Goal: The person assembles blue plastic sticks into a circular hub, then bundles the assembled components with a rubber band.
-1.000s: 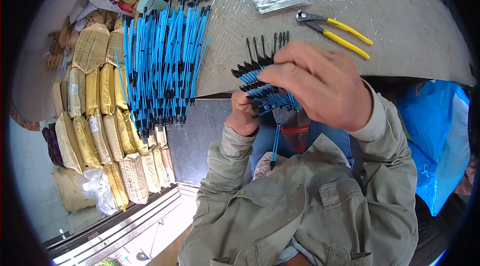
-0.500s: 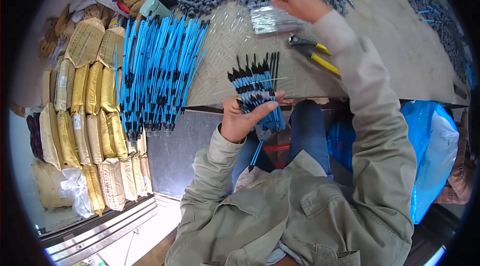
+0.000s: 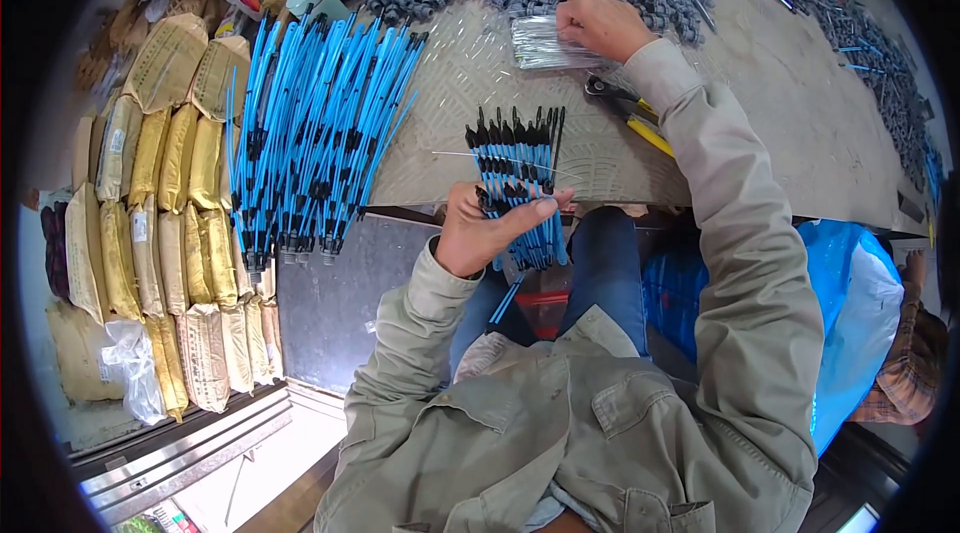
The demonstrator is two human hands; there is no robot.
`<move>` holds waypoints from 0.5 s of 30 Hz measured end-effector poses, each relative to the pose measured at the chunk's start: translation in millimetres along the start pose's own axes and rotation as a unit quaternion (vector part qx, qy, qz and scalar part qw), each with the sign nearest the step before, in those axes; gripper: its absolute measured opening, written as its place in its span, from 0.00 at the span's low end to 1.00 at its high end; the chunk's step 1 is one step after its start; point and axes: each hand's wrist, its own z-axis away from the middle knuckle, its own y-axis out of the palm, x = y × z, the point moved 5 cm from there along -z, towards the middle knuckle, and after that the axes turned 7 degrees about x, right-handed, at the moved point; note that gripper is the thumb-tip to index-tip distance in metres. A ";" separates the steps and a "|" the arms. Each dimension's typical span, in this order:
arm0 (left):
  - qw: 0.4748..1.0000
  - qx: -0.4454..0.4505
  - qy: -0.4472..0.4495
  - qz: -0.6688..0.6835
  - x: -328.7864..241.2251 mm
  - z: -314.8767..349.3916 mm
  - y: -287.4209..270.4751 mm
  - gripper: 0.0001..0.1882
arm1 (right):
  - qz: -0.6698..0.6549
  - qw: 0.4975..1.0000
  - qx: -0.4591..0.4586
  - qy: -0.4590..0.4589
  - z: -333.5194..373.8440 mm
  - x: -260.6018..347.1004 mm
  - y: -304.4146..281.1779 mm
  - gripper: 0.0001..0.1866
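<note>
Patterned metal surface (image 3: 470, 83) carries the pliers (image 3: 625, 113), beyond which the right hand (image 3: 600, 23) pinches wires (image 3: 545, 43), while nearer than them the left hand (image 3: 485, 228) clamps the blue bundle (image 3: 520, 183); best keep that clamp tight and tips level

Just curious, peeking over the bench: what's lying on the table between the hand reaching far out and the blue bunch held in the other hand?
In the head view, yellow-handled pliers lie between the right hand and the blue bunch gripped by the left hand.
</note>
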 end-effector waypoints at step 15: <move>1.000 -0.007 -0.014 -0.025 -3.7 1.1 -0.6 0.06 | -0.223 0.943 -0.185 -0.165 121.7 119.7 -89.0 0.06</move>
